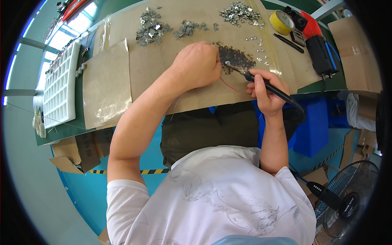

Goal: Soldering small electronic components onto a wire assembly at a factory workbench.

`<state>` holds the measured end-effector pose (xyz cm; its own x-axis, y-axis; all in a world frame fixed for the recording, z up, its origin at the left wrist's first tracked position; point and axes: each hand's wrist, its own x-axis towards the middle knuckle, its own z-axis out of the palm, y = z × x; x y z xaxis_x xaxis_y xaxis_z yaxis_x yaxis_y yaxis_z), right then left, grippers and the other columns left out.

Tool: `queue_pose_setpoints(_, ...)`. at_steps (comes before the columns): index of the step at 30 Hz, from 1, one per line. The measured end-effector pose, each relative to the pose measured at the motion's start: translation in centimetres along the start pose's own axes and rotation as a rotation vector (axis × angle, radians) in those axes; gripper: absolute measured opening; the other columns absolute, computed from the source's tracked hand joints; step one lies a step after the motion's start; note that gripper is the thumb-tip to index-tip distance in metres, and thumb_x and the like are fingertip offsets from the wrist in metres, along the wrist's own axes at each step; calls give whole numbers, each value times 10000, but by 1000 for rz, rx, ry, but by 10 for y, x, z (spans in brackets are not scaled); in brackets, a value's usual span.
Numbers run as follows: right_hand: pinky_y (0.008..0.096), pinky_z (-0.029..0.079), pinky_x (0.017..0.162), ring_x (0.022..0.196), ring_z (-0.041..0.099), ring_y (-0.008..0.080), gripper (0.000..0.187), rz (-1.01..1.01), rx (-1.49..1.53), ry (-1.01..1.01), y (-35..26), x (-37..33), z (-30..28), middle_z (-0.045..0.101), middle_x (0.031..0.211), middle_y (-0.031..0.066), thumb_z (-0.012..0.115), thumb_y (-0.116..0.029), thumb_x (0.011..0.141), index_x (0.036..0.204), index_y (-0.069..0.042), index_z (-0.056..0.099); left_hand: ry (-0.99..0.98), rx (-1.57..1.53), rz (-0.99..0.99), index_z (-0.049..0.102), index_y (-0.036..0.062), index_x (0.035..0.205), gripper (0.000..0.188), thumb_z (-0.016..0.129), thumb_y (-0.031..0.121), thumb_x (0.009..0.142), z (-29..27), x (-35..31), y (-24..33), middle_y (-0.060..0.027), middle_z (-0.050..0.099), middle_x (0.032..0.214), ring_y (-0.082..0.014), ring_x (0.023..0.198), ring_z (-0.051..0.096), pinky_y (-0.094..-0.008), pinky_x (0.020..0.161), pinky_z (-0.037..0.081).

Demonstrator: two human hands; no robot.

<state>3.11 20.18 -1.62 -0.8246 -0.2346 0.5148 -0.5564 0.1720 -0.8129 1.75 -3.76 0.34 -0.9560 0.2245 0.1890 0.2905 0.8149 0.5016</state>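
Note:
My right hand [267, 92] grips the black handle of a soldering iron [281, 93]. Its metal tip points left, meeting a small silvery piece [227, 63] beside my left fingers. Closed into a fist, my left hand [200, 65] rests over the brown paper [155, 87]; its fingertips are mostly hidden. A thin red wire [229, 85] comes out from under that fist, and a fine silvery wire [174, 109] trails down below the wrist. Beneath the iron's tip lies a dark scorched patch [239, 58] on the paper. Several small metal parts [261, 51] lie to its right.
Piles of small metal pieces [151, 28] lie at the back, with shiny ones [241, 14] farther right. A yellow tape roll [281, 22], a black pen [288, 43] and a black power unit [320, 55] stand right. A white compartment tray [61, 87] is left; a fan [347, 204] stands lower right.

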Motion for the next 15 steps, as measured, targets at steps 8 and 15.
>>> queue_pose_setpoints(8,207,501,537,580,607,71,254,-51,103,227,19,-1,-21,749,854,124,607,-51,1034,1262,51,652,-26,-16,-4,691,19,821,134,657,148,813,-1,0,3,-162,692,878,-375,888,671,-466,809,537)
queue_pose_setpoints(15,316,552,707,798,717,232,234,-191,-531,173,22,20,-51,765,923,108,735,9,907,1131,-58,733,-21,-21,-43,692,12,839,133,659,139,816,-5,-3,5,-175,690,904,-386,893,664,-468,814,533)
